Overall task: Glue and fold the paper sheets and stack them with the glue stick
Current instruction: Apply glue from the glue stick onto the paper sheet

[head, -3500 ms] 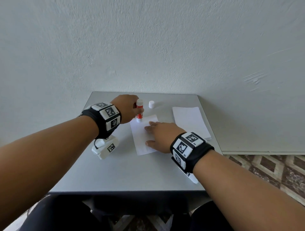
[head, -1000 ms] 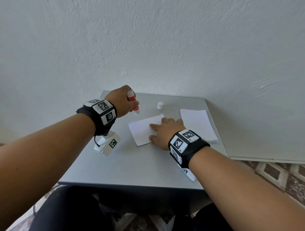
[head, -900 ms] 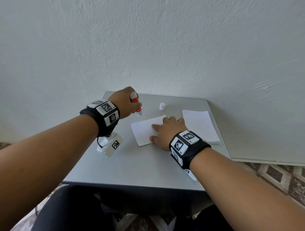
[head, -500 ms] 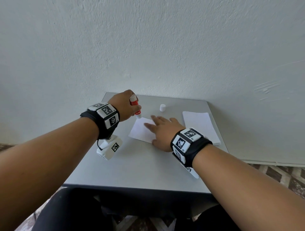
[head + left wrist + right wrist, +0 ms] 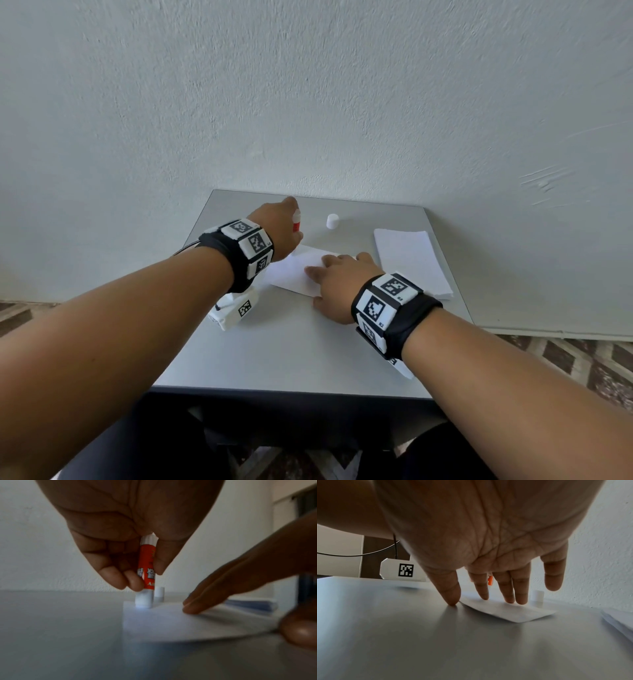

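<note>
A single paper sheet (image 5: 295, 270) lies flat near the middle of the grey table (image 5: 291, 356), and everything else is placed here by that sheet. The left hand (image 5: 278, 230) hovers over the sheet's far left corner with fingers and thumb curled round a red glue stick (image 5: 147, 566), holding it upright, its white uncapped tip pressed down on the paper at that corner. In the head view only the top of the stick peeks out beside the knuckles; the hand itself hides the rest.

The right hand (image 5: 339, 284) lies on the sheet's right part, fingers straight and spread, holding nothing. The right wrist view shows three fingertips (image 5: 510, 599) pressing the paper, the thumb tip on the bare table just off the sheet's near edge, and the little finger lifted clear of the surface. This hand covers much of the sheet from above.

Beyond the sheet, toward the wall (image 5: 308, 102), the stick's small white cap (image 5: 332, 221) stands upright on the table, apart from both hands. To the right of the sheet, near it but not touching, lies a stack of white paper sheets (image 5: 411, 262) with its edges squared.

To the near left of the sheet, under the left wrist, hangs a white camera block (image 5: 236, 310) with a black-and-white marker. Both wrists wear black bands with similar markers. Patterned floor tiles (image 5: 565, 363) show past the table's right edge.
</note>
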